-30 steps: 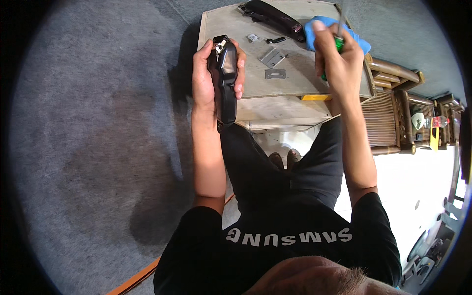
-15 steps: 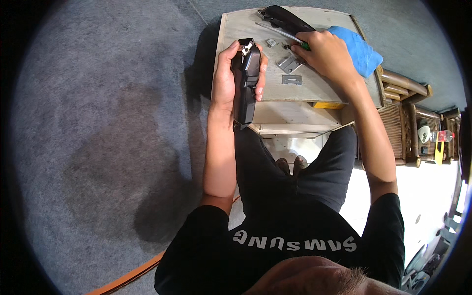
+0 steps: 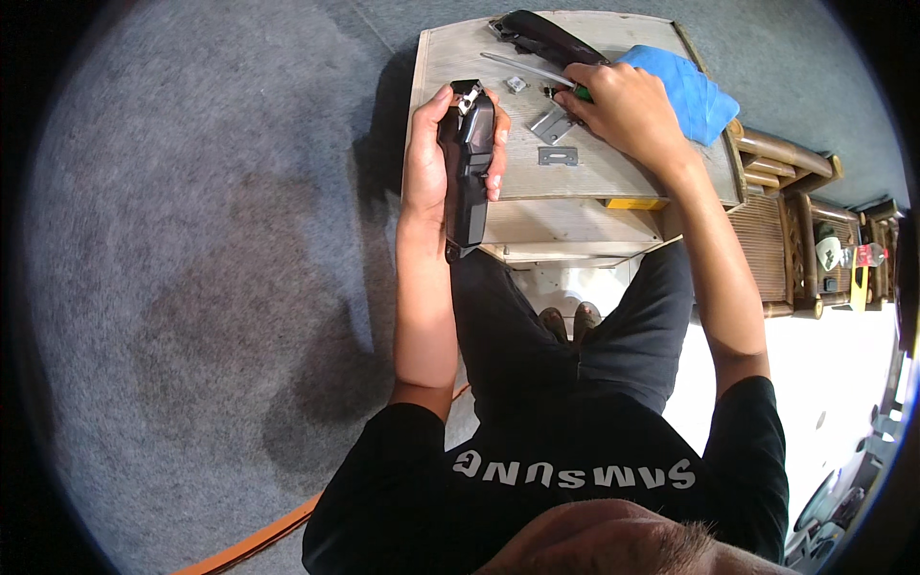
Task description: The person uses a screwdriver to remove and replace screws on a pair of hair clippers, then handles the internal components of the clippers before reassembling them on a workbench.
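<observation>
Black hair clipper (image 3: pixel 467 172), upright, blade-end up

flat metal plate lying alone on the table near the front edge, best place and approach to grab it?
The small metal plate lies flat on the wooden table, clear of the right hand and the other plate. It looks too thin for a side grip, so probably come from above, pinch across its short width, or slide it to the near edge first.

A pale wooden tabletop (image 3: pixel 613 177) stands on grey carpet (image 3: pixel 192 240). On it lie a blue cloth (image 3: pixel 685 91), a black clipper housing (image 3: pixel 546 36) and small metal plates (image 3: pixel 554 125).
</observation>
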Motion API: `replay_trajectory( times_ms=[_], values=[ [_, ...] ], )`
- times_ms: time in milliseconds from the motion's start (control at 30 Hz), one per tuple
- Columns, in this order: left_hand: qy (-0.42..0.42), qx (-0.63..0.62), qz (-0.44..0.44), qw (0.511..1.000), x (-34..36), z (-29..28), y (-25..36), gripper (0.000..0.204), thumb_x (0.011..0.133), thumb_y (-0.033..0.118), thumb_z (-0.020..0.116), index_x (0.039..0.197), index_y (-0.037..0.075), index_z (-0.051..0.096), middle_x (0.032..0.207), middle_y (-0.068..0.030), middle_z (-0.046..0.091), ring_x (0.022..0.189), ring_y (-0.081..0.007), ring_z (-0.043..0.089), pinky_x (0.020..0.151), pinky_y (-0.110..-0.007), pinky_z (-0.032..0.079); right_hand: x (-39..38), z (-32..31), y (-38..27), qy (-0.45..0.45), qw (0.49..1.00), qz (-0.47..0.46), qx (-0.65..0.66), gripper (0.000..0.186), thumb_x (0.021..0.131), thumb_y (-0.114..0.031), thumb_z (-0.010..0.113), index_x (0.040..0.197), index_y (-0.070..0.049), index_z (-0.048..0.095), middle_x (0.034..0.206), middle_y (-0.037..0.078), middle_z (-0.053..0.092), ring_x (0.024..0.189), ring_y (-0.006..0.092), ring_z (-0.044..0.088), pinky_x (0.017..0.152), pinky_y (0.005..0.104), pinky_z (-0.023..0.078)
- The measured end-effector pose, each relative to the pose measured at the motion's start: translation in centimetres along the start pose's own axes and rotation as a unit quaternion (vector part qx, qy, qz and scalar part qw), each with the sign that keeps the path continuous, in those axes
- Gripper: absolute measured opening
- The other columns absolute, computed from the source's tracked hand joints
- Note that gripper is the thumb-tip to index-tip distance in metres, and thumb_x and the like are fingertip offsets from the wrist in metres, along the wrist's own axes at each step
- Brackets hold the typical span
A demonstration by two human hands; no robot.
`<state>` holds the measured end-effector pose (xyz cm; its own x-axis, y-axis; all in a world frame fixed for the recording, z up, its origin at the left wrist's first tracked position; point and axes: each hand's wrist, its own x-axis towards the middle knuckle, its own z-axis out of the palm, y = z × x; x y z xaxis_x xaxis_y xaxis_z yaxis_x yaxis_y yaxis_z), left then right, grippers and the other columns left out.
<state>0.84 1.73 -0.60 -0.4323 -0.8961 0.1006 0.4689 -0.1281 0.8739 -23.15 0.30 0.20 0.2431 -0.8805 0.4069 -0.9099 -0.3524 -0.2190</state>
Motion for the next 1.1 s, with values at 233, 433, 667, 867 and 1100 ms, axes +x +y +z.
replay_trajectory(
  times_ms=[233,433,667,867,1100],
  values=[
    [0.014,0.007,-0.013,1.000,0.0,0.3,0.0,0.051,0.107,0.054,0.041,0.113,0.007,0.060,0.083,-0.0088,0.064,0.048,-0.0152,0.057,0.041,-0.030,0.050,0.1,0.5,0.2,0.010,1.000,-0.008,-0.015,0.028,0.099,-0.036,0.068,0.107,-0.010,0.076,0.084,0.018,0.075,0.083,0.0396,0.074,0.073,0.0517,0.059],
    [0.013,0.005,-0.014,1.000,-0.2,-0.1,0.1,0.051,0.107,0.055,0.041,0.114,0.007,0.059,0.083,-0.0090,0.064,0.048,-0.0157,0.057,0.041,-0.030,0.050,0.0,0.3,0.3,0.047,0.997,0.013,0.068,0.030,0.099,-0.035,0.068,0.107,-0.007,0.075,0.079,0.019,0.073,0.079,0.0416,0.072,0.071,0.0513,0.056],
    [0.017,0.004,-0.028,0.999,0.1,0.5,0.0,0.054,0.107,0.057,0.040,0.115,0.007,0.059,0.083,-0.0085,0.063,0.049,-0.0161,0.056,0.043,-0.031,0.049,-0.7,2.0,-0.9,0.193,0.917,-0.129,0.323,0.019,0.102,-0.016,0.067,0.112,-0.001,0.072,0.070,0.001,0.062,0.053,0.0171,0.053,0.058,0.0338,0.045],
    [0.032,0.015,-0.021,0.999,-0.3,0.3,0.3,0.053,0.107,0.056,0.040,0.114,0.006,0.059,0.082,-0.0086,0.063,0.048,-0.0162,0.057,0.042,-0.031,0.049,-3.0,-0.2,-3.9,-0.041,0.809,0.119,0.574,0.027,0.107,-0.027,0.066,0.113,-0.001,0.070,0.092,0.002,0.068,0.050,0.0026,0.047,0.044,0.0215,0.036],
    [0.037,0.008,-0.020,0.999,-0.3,0.6,0.1,0.052,0.107,0.054,0.041,0.114,0.006,0.059,0.081,-0.0093,0.064,0.047,-0.0165,0.056,0.041,-0.031,0.049,-3.2,0.4,-3.2,0.021,0.671,0.211,0.710,0.037,0.106,-0.035,0.068,0.107,0.002,0.066,0.082,-0.001,0.058,0.046,0.0033,0.043,0.039,0.0211,0.035]
  ],
)
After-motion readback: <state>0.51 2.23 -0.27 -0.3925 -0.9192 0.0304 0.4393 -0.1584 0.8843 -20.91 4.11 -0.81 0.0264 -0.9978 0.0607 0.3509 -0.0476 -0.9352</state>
